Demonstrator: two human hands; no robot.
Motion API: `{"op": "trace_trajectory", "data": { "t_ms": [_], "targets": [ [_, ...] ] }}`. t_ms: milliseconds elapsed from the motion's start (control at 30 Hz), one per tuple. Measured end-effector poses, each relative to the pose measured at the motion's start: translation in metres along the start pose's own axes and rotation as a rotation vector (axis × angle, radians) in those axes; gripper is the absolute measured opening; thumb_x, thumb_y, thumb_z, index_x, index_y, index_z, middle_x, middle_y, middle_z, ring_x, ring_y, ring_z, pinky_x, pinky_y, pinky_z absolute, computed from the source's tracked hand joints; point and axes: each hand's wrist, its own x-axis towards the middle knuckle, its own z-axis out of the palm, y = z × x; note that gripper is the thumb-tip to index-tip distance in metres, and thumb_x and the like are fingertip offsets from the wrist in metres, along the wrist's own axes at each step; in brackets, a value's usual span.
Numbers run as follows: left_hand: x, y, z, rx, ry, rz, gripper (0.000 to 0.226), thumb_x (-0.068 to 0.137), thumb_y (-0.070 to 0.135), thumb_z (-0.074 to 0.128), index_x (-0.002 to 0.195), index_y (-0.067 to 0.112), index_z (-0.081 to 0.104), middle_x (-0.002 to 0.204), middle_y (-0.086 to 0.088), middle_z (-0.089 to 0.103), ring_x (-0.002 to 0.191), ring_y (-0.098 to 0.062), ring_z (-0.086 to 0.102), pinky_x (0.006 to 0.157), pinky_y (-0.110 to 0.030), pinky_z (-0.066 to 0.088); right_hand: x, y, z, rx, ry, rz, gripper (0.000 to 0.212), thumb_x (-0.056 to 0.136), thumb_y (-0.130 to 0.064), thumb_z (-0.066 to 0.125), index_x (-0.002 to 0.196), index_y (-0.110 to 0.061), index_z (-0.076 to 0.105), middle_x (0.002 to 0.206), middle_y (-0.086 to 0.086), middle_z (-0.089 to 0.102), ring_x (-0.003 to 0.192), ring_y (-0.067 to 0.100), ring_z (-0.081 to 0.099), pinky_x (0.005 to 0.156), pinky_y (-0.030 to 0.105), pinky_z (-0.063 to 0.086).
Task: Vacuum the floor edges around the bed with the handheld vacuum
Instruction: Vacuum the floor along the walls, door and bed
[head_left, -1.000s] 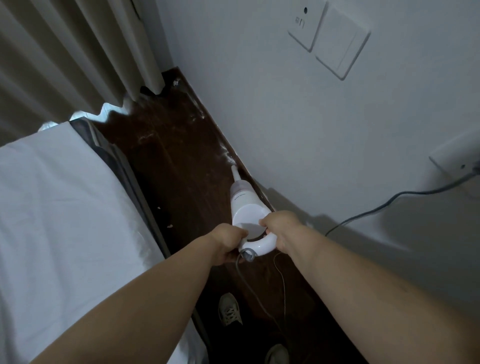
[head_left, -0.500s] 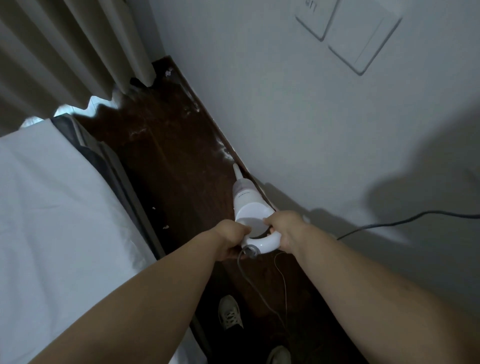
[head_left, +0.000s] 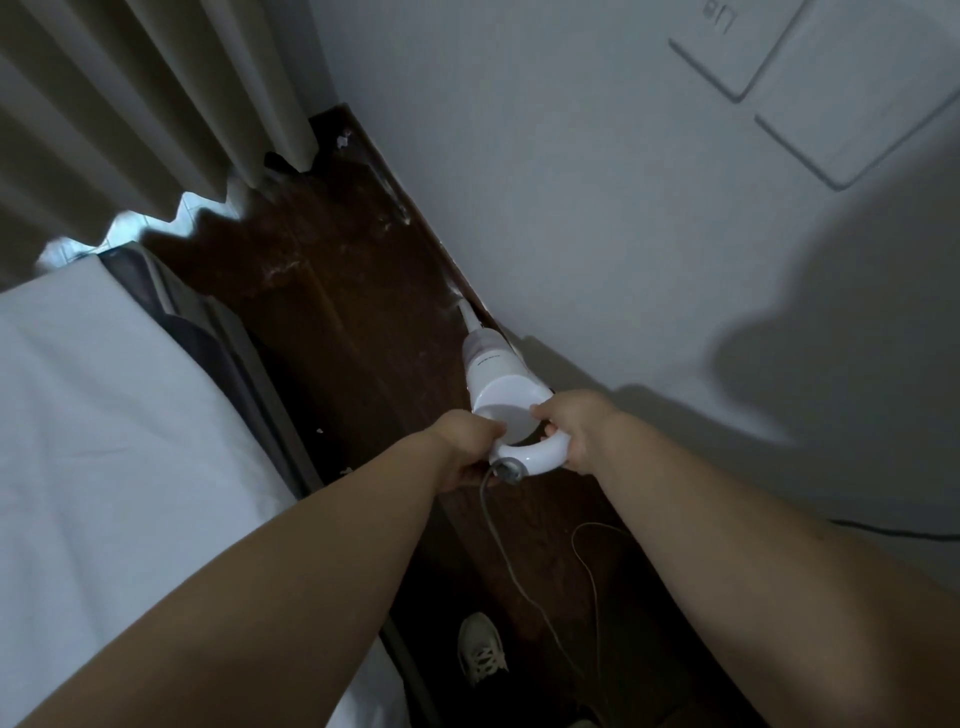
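A white handheld vacuum (head_left: 493, 371) points down and away, its thin nozzle tip touching the dark wooden floor (head_left: 353, 322) where it meets the white wall (head_left: 571, 208). My left hand (head_left: 467, 449) grips the left side of its ring handle and my right hand (head_left: 576, 428) grips the right side. A grey cord (head_left: 511, 561) hangs from the handle. The bed (head_left: 104, 441) with a white sheet lies at the left, along the narrow floor strip.
Beige curtains (head_left: 145, 104) hang at the far end of the strip. White dust patches lie along the wall edge ahead of the nozzle. Wall switch plates (head_left: 852, 88) sit at the upper right. A shoe (head_left: 480, 649) stands on the floor below my arms.
The view has shifted forward along the strip, and the vacuum nozzle has slid a little further along the wall edge towards the curtains. Both hands kept their grip.
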Motion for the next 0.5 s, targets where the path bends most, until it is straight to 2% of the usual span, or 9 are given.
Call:
{"op": "trace_trajectory", "data": {
  "t_ms": [133,267,400,500],
  "targets": [
    [0.003,0.005,-0.008,0.010,0.000,-0.004,0.038,0.100,0.017,0.047,0.134,0.001,0.042,0.090,-0.011,0.058,0.073,-0.020,0.061,0.054,-0.029,0.054,0.002,-0.008,0.007,-0.018,0.006,0.006,0.030,0.092,-0.008,0.059,0.121,-0.005,0.056,0.082,0.005,0.053,0.070,0.016,0.050,0.083,0.038,0.049],
    [0.000,0.005,-0.006,0.002,-0.013,-0.018,0.039,0.100,0.017,0.048,0.134,0.000,0.041,0.101,-0.016,0.058,0.072,-0.021,0.062,0.044,-0.026,0.055,0.000,-0.007,0.004,-0.041,0.015,0.009,0.031,0.091,-0.007,0.059,0.122,-0.004,0.056,0.085,0.006,0.054,0.083,0.020,0.055,0.091,0.042,0.051],
    [-0.007,-0.001,0.004,-0.006,-0.036,-0.030,0.040,0.099,0.016,0.048,0.136,0.000,0.042,0.112,-0.019,0.060,0.076,-0.023,0.063,0.052,-0.031,0.057,-0.003,-0.001,-0.007,-0.063,0.008,0.030,0.032,0.090,-0.007,0.059,0.122,-0.005,0.056,0.092,0.008,0.056,0.082,0.020,0.054,0.089,0.042,0.051],
    [-0.017,-0.006,0.017,0.008,-0.060,-0.017,0.039,0.100,0.016,0.047,0.135,-0.001,0.042,0.101,-0.016,0.060,0.075,-0.022,0.062,0.059,-0.032,0.055,-0.007,0.007,-0.020,-0.064,0.004,0.023,0.033,0.090,-0.006,0.059,0.123,-0.004,0.056,0.102,0.011,0.056,0.085,0.023,0.054,0.086,0.042,0.049]
  ]
}}
